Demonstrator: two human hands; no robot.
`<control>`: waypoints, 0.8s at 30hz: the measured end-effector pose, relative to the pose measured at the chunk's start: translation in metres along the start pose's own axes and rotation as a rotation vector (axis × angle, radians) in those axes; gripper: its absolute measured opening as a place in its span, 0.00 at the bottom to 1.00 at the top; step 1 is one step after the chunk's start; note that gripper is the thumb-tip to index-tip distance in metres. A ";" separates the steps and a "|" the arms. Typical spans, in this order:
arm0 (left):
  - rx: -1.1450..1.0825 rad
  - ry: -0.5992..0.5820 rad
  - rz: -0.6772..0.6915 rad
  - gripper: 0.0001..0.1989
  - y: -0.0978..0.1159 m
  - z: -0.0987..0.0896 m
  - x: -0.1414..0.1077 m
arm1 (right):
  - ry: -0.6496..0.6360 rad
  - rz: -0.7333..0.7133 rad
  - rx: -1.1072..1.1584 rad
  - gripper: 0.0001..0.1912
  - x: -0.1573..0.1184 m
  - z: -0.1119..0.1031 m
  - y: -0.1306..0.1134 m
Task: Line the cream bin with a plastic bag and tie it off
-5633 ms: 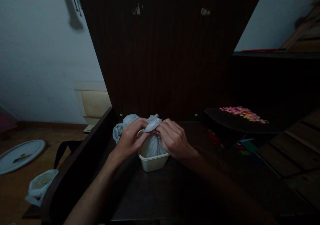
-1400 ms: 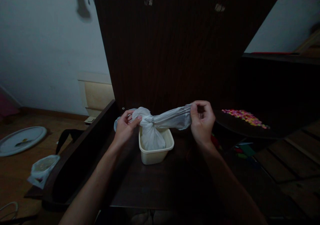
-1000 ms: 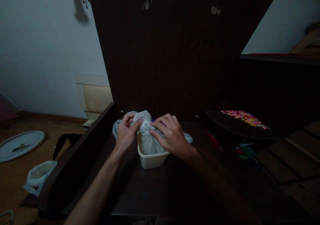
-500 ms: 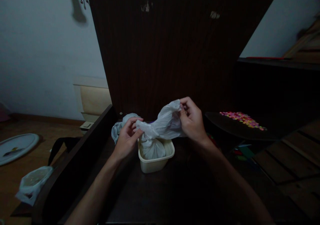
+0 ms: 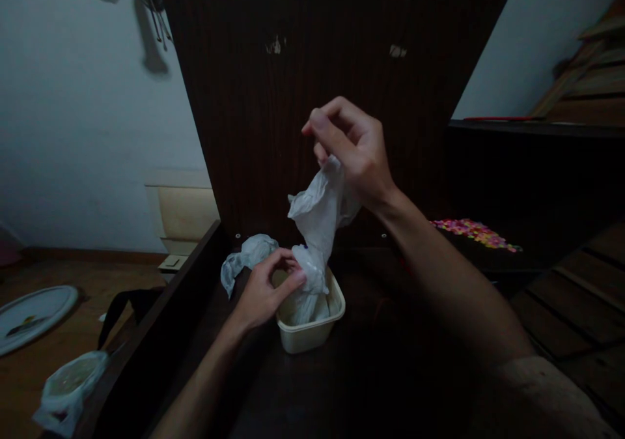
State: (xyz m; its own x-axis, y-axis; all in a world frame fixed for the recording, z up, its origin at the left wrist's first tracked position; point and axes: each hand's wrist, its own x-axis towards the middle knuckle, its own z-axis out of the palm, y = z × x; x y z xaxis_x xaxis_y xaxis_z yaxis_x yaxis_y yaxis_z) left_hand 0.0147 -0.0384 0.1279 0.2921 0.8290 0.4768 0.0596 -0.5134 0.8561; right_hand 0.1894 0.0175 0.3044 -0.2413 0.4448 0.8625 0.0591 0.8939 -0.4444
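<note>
A thin white plastic bag [image 5: 317, 221] stretches upward out of a cream-coloured rectangular tub [image 5: 306, 336] on the dark wooden surface. My right hand [image 5: 354, 142] is raised above the tub, its fingers curled round the bag's upper end. Lower down, my left hand [image 5: 271, 286] pinches the gathered part of the bag at the tub's left rim. The bag's bottom part sits inside the tub; what it contains, if anything, is hidden. Another crumpled, pale plastic bag [image 5: 249, 254] lies behind my left hand.
A dark upright panel [image 5: 303, 113] stands behind the tub, and a raised side board [image 5: 161, 322] borders the left. Small pink and yellow pieces [image 5: 476, 234] lie at the right. On the floor at left are a white-rimmed oval object [image 5: 36, 315] and a bag-lined container [image 5: 71, 387].
My right hand has moved up and slightly left, pulling the bag's end from sideways to upright. My left hand has shifted right and down along the bag, now over the tub's rim.
</note>
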 end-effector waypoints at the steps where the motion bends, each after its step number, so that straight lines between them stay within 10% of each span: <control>1: -0.070 -0.040 0.013 0.19 0.001 0.001 0.001 | -0.050 -0.005 0.000 0.20 0.001 0.004 -0.007; 11: -0.202 0.199 -0.016 0.22 -0.004 -0.012 0.020 | -0.473 -0.040 -0.174 0.22 -0.013 -0.025 -0.022; 19: -0.199 0.522 0.049 0.17 0.006 -0.037 0.026 | -0.882 -0.056 -0.896 0.12 -0.046 -0.064 -0.019; 24: -0.400 0.484 0.033 0.19 0.031 -0.041 0.023 | -0.977 0.032 -1.286 0.09 -0.058 -0.074 -0.008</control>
State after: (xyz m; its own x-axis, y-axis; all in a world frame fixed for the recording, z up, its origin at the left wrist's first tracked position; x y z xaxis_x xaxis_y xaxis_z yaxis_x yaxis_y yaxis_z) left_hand -0.0155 -0.0258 0.1732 -0.1832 0.8686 0.4604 -0.3311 -0.4955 0.8030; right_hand 0.2746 -0.0114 0.2761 -0.6873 0.7090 0.1580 0.6860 0.5621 0.4619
